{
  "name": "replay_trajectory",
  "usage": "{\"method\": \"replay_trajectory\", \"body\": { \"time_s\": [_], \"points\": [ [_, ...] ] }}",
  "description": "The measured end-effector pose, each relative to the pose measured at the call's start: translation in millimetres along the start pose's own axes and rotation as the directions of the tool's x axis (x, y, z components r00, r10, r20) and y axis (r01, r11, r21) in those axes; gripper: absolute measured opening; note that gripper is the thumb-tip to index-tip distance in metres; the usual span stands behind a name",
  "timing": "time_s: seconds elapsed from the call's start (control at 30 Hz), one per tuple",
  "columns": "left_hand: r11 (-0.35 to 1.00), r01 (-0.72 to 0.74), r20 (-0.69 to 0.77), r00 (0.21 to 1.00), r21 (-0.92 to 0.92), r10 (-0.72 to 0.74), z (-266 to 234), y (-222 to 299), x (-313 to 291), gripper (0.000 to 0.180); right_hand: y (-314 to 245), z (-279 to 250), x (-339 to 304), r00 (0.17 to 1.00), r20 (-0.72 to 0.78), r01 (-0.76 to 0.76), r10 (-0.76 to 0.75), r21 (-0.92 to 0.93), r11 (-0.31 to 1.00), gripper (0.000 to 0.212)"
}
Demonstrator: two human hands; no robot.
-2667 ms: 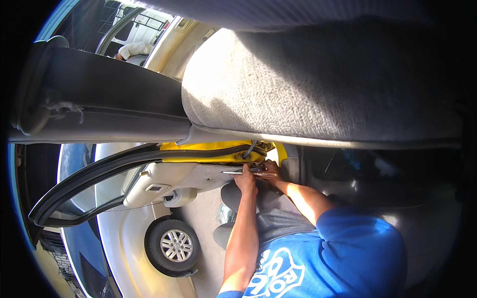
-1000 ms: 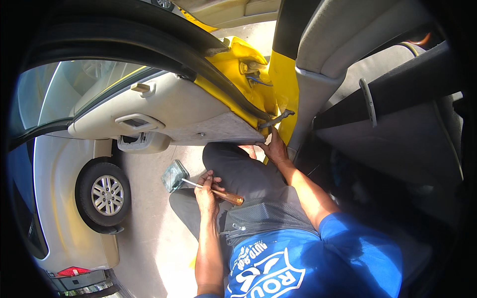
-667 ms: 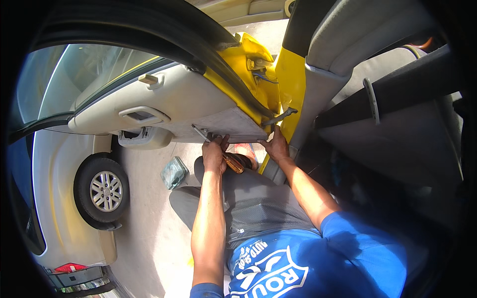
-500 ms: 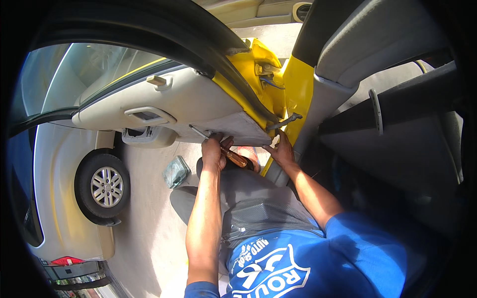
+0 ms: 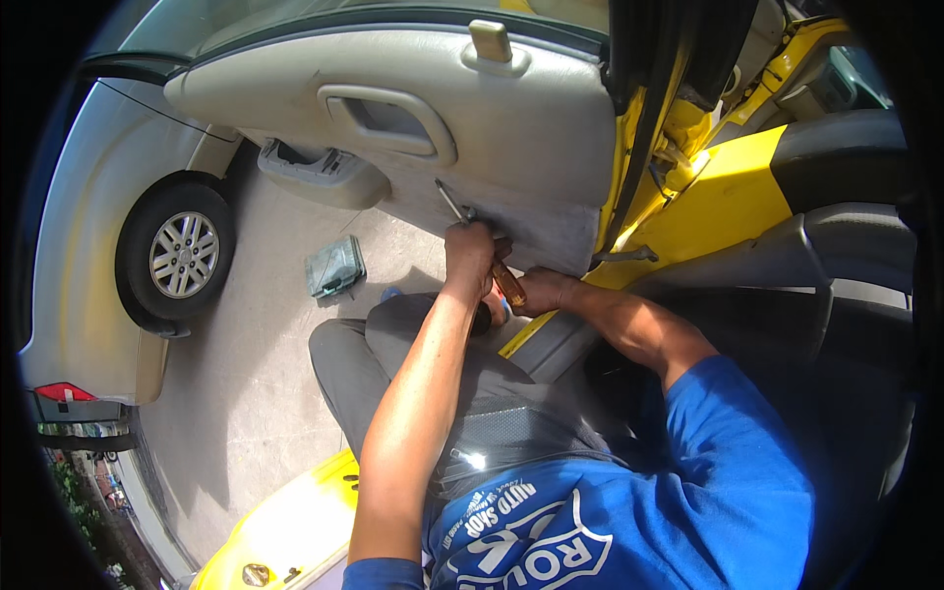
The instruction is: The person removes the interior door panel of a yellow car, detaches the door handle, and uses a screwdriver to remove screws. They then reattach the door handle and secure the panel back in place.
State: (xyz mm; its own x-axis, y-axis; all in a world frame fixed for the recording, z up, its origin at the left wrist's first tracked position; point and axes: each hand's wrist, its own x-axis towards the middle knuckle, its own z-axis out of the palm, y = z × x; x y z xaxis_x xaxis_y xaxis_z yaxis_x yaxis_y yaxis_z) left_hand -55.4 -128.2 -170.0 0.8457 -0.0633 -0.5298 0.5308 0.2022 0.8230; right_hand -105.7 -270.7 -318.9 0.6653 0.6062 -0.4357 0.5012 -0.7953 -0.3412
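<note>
My left hand (image 5: 469, 258) is closed round a screwdriver, its amber handle (image 5: 508, 284) sticking out on the right side of the fist and its metal shaft (image 5: 448, 199) pointing up and left. The fist is at the lower part of a beige car door panel (image 5: 551, 128), which has a pull handle (image 5: 389, 123) moulded in it. Just right of the amber handle is my right hand (image 5: 543, 291), by the panel's bottom edge. Its fingertips are hidden, so whether it grips anything does not show.
A green plastic case (image 5: 334, 266) lies on the pale concrete floor. At the left stands a silver vehicle with a wheel (image 5: 184, 254). The yellow door frame (image 5: 718, 192) and a dark check strap (image 5: 629, 255) are to the right. Another yellow panel (image 5: 295, 516) shows below.
The view has turned, so the door panel appears larger and the right-hand frame more level. My right hand now sits closer to the screwdriver handle. My left hand keeps hold of the screwdriver.
</note>
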Motion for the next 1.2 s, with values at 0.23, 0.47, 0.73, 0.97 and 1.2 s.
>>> {"method": "replay_trajectory", "body": {
  "time_s": [0.23, 0.47, 0.73, 0.97, 1.2],
  "points": [
    [1.0, 0.013, 0.157, 0.987, 0.023, -0.016, -14, -1, 1, 0.043, 3, 37, 7, 0.972, -0.089, -0.212, 0.216, 0.049, 0.976, 0.026],
    [0.995, 0.085, 0.243, 0.966, 0.046, -0.094, -45, 12, -11, 0.046, -33, 55, -87, 0.943, -0.126, -0.247, 0.307, 0.355, 0.902, 0.027],
    [0.976, 0.12, 0.266, 0.962, -0.183, -0.069, -84, 21, -48, 0.038, -57, 6, -137, 0.582, -0.551, -0.043, 0.598, 0.714, 0.699, 0.026],
    [0.992, 0.075, 0.286, 0.957, -0.099, -0.044, -106, 14, -76, 0.036, -22, 36, -103, 0.15, -0.646, -0.137, 0.749, 0.736, 0.663, 0.051],
    [0.979, 0.046, 0.403, 0.907, 0.199, -0.124, -78, -13, -79, 0.039, 0, 81, -87, 0.351, -0.51, 0.182, 0.786, 0.86, 0.477, 0.055]
  ]
}}
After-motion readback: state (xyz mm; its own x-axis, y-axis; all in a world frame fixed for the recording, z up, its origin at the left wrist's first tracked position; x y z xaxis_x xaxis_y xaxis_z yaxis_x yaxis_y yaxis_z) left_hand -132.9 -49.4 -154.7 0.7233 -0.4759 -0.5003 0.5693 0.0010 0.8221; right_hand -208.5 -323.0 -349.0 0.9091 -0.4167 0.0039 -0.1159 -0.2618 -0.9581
